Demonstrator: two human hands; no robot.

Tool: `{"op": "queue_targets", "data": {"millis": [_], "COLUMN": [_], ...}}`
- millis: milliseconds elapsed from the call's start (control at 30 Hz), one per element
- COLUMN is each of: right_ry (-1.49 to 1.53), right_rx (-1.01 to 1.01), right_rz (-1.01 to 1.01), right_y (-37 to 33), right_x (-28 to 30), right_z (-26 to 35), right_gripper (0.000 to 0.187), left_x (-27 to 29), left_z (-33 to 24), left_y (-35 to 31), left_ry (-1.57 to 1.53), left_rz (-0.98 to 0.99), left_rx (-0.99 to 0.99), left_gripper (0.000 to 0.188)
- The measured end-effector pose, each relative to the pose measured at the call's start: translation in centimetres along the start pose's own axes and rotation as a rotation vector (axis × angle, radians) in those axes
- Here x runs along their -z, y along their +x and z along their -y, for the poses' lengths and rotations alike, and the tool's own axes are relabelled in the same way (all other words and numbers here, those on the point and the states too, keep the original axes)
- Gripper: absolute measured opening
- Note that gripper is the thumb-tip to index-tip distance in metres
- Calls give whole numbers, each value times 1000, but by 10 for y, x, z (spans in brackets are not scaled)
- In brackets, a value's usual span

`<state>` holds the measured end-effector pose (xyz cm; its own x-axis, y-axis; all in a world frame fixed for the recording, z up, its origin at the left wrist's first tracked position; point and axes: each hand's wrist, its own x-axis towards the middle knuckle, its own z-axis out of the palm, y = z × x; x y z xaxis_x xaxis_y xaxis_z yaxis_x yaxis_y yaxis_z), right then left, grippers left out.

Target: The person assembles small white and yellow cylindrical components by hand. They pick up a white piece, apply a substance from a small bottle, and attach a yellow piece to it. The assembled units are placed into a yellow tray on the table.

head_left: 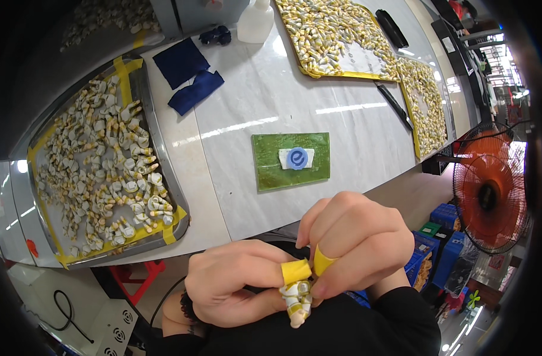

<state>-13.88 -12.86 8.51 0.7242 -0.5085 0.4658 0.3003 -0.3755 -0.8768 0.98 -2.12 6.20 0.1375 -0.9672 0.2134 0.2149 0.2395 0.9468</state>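
Close to my body, my left hand (238, 282) pinches a small white-and-yellow figurine (297, 302) between thumb and forefinger. The thumb and bent fingers of my right hand (360, 246) close in from the other side, touching the figurine's upper end. Yellow tape wraps a finger on each hand, and part of the figurine is hidden behind the fingertips. Beyond my hands, a green rectangular pad (271, 178) lies on the table. It bears a white block with a round blue piece (297, 158) on top.
At left, a metal tray (179, 202) edged with yellow tape holds many similar figurines. Two yellow-edged trays (348, 75) of small yellow-and-white pieces are at far right. Dark blue cloths (195, 92) and a white bottle (256, 22) stand behind. An orange fan (490, 190) is at right.
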Motion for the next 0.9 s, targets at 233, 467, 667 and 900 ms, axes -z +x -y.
{"op": "queue_targets", "data": {"millis": [233,467,667,900], "right_ry": [23,-131,-60,31], "right_rx": [80,168,133,56], "right_rz": [99,102,91,49], "right_y": [2,3,2,-3], "right_x": [7,7,8,4], "right_z": [3,5,1,-8], "right_gripper": [15,18,13,12], "left_x": [0,-1,1,2], "left_z": [-4,-5,-6,-2], "left_y": [2,0,0,0], "left_ry": [-8,15,-48,-80], "left_rz": [10,-1,16,15], "left_rx": [4,43,125,143], "left_gripper": [23,22,22,25]}}
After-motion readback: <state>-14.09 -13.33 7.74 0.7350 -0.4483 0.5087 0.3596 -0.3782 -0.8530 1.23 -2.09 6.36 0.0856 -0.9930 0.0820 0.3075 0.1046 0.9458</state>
